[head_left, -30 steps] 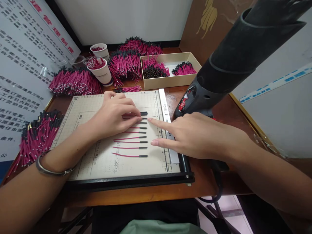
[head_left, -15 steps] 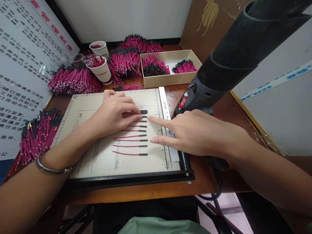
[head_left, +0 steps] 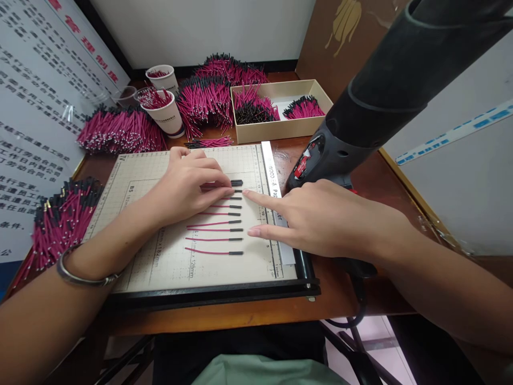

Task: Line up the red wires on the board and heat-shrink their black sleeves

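Several pink wires (head_left: 208, 230) with black sleeved ends lie in rows across a cream paper cutter (head_left: 144, 251), black ends to the right. On the upper part of the board, my left hand (head_left: 188, 184) is closed, thumb and fingers pinching a pink wire whose black end (head_left: 238, 191) sticks out to the right. Its fingers hide most of that wire. From the right reaches my right hand (head_left: 320, 216), open, index finger stretched to the tip of that black end. Its thumb hovers over or rests on the board, right of the lower wires.
Behind the cutter stand a cardboard box (head_left: 280, 131) of wires and two paper cups (head_left: 166, 120). Heaps of wires (head_left: 120, 131) lie at the left and back. A thick black tube (head_left: 372, 101) slants in on the right. The cutter's white rail (head_left: 276, 203) runs beneath my right hand.
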Motion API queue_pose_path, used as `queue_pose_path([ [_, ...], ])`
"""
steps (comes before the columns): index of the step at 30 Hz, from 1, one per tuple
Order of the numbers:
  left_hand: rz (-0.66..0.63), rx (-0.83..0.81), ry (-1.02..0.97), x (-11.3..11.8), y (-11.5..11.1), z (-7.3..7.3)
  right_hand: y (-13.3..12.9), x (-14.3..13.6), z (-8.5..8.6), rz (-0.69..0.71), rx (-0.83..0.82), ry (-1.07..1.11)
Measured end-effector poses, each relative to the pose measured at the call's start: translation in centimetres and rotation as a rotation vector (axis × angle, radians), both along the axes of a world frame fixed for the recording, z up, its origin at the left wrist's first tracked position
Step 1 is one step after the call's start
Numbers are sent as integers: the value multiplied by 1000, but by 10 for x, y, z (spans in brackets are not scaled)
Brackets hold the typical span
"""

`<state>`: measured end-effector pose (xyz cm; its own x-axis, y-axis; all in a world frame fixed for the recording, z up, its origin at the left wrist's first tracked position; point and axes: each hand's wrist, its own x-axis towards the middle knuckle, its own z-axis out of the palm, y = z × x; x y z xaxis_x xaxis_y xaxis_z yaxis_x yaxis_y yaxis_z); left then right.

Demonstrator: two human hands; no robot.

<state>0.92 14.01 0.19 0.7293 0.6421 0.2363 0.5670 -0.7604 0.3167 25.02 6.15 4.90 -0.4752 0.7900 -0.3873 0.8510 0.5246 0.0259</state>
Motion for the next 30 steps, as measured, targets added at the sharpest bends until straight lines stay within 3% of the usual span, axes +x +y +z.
queue_pose_path([
  [15, 21, 0, -29, 2, -5, 5, 3, -2, 2, -75, -28, 13],
  [30, 34, -97, -15, -1, -2, 6, 0, 1, 3, -18, -39, 18],
])
